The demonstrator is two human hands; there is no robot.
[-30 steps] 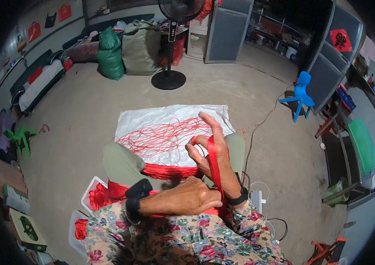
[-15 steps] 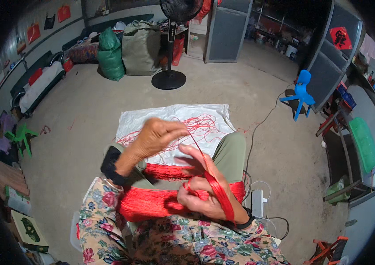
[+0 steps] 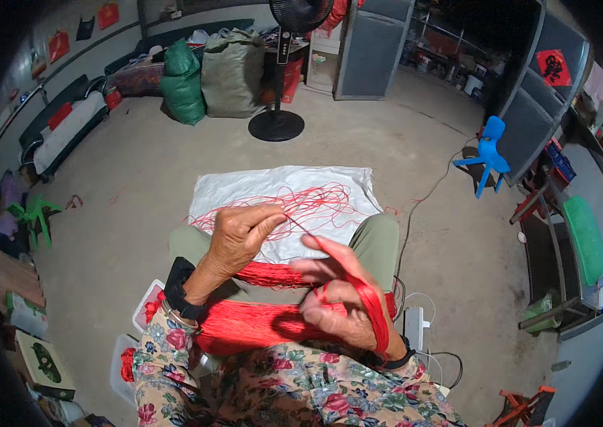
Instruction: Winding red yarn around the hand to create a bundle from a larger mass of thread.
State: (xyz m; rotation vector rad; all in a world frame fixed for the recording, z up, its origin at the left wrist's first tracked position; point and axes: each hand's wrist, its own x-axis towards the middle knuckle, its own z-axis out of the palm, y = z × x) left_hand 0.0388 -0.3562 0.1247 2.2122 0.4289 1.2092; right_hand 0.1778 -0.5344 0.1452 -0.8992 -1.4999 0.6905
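My left hand (image 3: 239, 238) is closed, pinching a thin red cord between thumb and fingertips. From that pinch the cord slants down to my right hand (image 3: 340, 306), where several strands wrap over the index finger and along the back of the hand to the wrist. The right fingers are bent and partly blurred, with a bit of cord caught among them. A thick hank of red cord (image 3: 244, 324) lies across my lap, below both hands. Another red bundle (image 3: 269, 274) rests between my knees. Beyond them, loose red cord (image 3: 316, 203) sprawls in tangled loops on a white sheet (image 3: 227, 186).
Two white tubs with red material, one of them a white tub (image 3: 122, 384), stand at my left side. A white power strip (image 3: 413, 326) with cables sits by my right knee. Farther off are a black standing fan (image 3: 276, 127), stuffed sacks (image 3: 232, 75) and a blue chair (image 3: 488, 153).
My left hand has shifted slightly left and down, still pinching the cord. My right hand is a little farther right. More of the tubs at left now shows.
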